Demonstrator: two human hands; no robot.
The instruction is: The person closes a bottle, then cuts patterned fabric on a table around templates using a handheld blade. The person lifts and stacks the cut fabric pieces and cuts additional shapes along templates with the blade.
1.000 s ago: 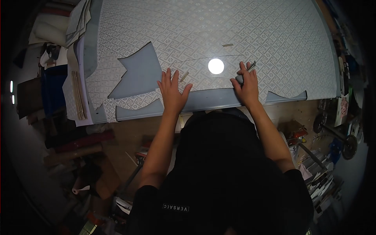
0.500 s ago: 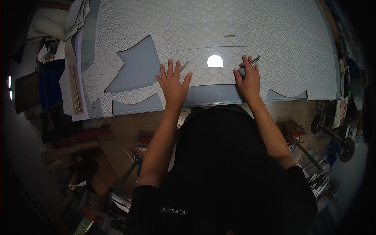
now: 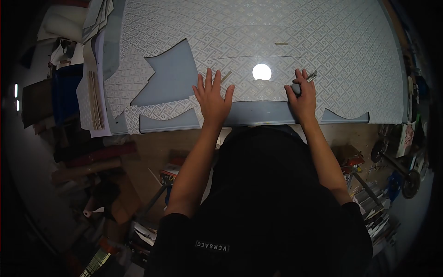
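Note:
A pale, lattice-patterned sheet (image 3: 258,41) covers most of the grey tabletop, with cut-outs along its near and left parts. My left hand (image 3: 213,99) lies flat on the sheet with its fingers spread, just right of a jagged grey opening (image 3: 173,74). A short tan strip (image 3: 226,76) rests by its fingertips. In my right hand (image 3: 303,99) is a small tool with a dark grey body (image 3: 296,88); its metal end (image 3: 312,75) pokes out past the fingers. Its exact kind is partly hidden by the hand.
Another tan strip (image 3: 281,44) lies farther back on the sheet. Stacked sheets (image 3: 94,99) stand at the table's left end, with a blue bin (image 3: 69,94) beyond. Rolls (image 3: 87,171) lie on the floor at left; a wheeled metal bar (image 3: 392,167) is at right.
The whole view has shifted slightly to the right. Both hands keep nearly the same places on the sheet, and the tool stays in my right hand.

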